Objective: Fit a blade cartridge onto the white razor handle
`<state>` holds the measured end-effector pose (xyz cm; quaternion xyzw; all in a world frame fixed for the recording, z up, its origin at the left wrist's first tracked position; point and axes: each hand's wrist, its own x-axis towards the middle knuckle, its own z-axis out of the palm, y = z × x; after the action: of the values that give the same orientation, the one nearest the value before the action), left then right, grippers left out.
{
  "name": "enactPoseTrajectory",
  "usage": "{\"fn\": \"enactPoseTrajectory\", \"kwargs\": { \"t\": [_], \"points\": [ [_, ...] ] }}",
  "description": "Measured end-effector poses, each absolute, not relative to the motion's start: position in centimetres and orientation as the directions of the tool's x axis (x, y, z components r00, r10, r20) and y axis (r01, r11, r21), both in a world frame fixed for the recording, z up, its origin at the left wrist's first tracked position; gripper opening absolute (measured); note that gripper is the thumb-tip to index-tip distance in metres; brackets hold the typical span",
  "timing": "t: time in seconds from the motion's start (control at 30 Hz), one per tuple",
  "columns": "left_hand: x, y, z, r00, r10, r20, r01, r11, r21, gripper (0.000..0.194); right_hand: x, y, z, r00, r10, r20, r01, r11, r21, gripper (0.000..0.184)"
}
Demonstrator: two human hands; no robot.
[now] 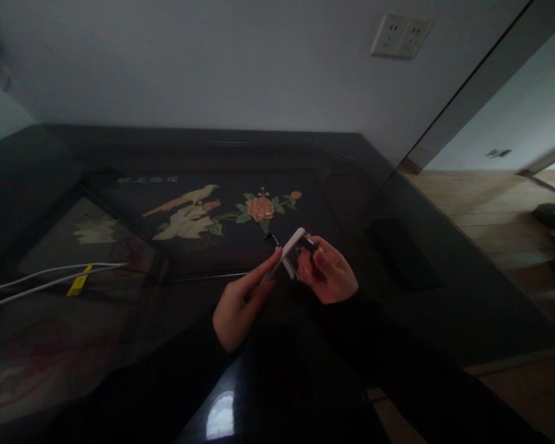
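Over the dark glossy tabletop, my left hand (238, 308) pinches a slim white bar (293, 242) with a rounded end, tilted up to the right. A second short white piece (288, 267) crosses below it; I cannot make out whether the two are joined. My right hand (330, 271) is closed on a small dark shiny piece (309, 244) between thumb and fingers, right beside the bar's upper end. Near the bar, a little black tip (268, 235) shows on a thin light strand. The dim light hides what exactly these parts are.
The table (240, 145) has a bird-and-flower picture (260, 209) under its surface. White cables (37, 277) with a yellow tag (79, 280) lie at left. A dark flat rectangular object (404, 253) is at right. Wall sockets (401, 36) sit above; wooden floor (481, 206) lies beyond the right edge.
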<state>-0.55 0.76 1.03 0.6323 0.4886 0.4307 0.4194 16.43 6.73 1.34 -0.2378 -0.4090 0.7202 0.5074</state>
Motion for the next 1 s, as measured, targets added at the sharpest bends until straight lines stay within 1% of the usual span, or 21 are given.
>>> {"fn": "enactPoseTrajectory", "kwargs": {
  "t": [0.13, 0.27, 0.47, 0.6, 0.73, 0.87, 1.0],
  "points": [
    [-0.52, 0.65, 1.08, 0.184, 0.975, 0.127, 0.249, -0.171, 0.953, 0.047, 16.48, 6.80, 1.15, -0.364, 0.927, 0.091, -0.536, -0.129, -0.834, 0.039],
    [-0.42, 0.49, 1.28, 0.222, 0.963, 0.151, 0.238, -0.204, 0.950, 0.047, 16.51, 6.88, 1.05, -0.347, 0.933, 0.093, -0.541, -0.118, -0.833, 0.041],
    [-0.22, 0.06, 1.48, 0.292, 0.939, 0.182, 0.229, -0.253, 0.940, 0.046, 16.83, 6.96, 1.10, -0.372, 0.928, 0.013, -0.511, -0.193, -0.838, 0.049],
    [-0.25, 0.18, 1.32, 0.274, 0.940, 0.205, 0.232, -0.272, 0.934, 0.045, 16.80, 6.95, 1.01, -0.360, 0.933, 0.006, -0.513, -0.192, -0.837, 0.046],
    [-0.40, 0.57, 1.05, 0.231, 0.952, 0.203, 0.263, -0.262, 0.929, 0.046, 16.56, 6.96, 0.83, -0.350, 0.936, 0.039, -0.526, -0.162, -0.835, 0.045],
    [-0.59, 0.89, 0.87, 0.185, 0.969, 0.164, 0.278, -0.212, 0.937, 0.047, 16.48, 6.93, 0.87, -0.354, 0.933, 0.071, -0.534, -0.139, -0.834, 0.040],
    [-0.65, 1.04, 0.65, 0.165, 0.979, 0.116, 0.293, -0.161, 0.943, 0.049, 16.46, 6.88, 0.98, -0.339, 0.938, 0.073, -0.527, -0.125, -0.841, 0.043]
  ]
}}
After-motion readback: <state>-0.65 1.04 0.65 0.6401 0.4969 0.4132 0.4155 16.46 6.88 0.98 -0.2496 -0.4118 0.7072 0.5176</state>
